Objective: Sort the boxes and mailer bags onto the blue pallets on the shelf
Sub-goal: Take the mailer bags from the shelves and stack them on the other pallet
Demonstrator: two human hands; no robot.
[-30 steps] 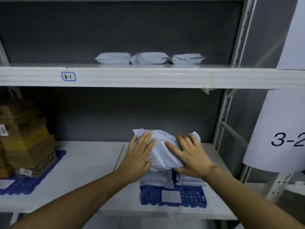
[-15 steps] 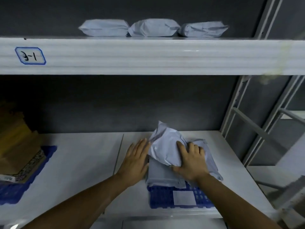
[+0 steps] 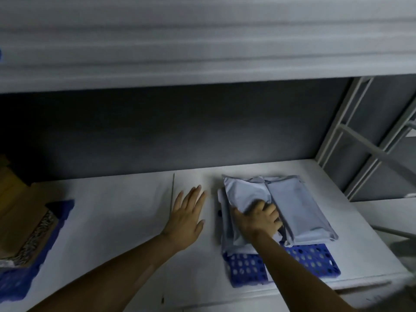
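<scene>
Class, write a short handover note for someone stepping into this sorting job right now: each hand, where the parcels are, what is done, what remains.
Left hand: open, fingers straight, over the shelf board beside the mailer stack, holding nothing.
Right hand: fingers curled onto the crumpled mailer bag.
Mailer bags: that one lies beside a flatter mailer bag, both atop others on the right blue pallet.
Boxes: stacked on the left blue pallet.
Done: everything in view sits on a pallet.
Left: square up the gripped bag and let go; any further parcels are out of view.
</scene>
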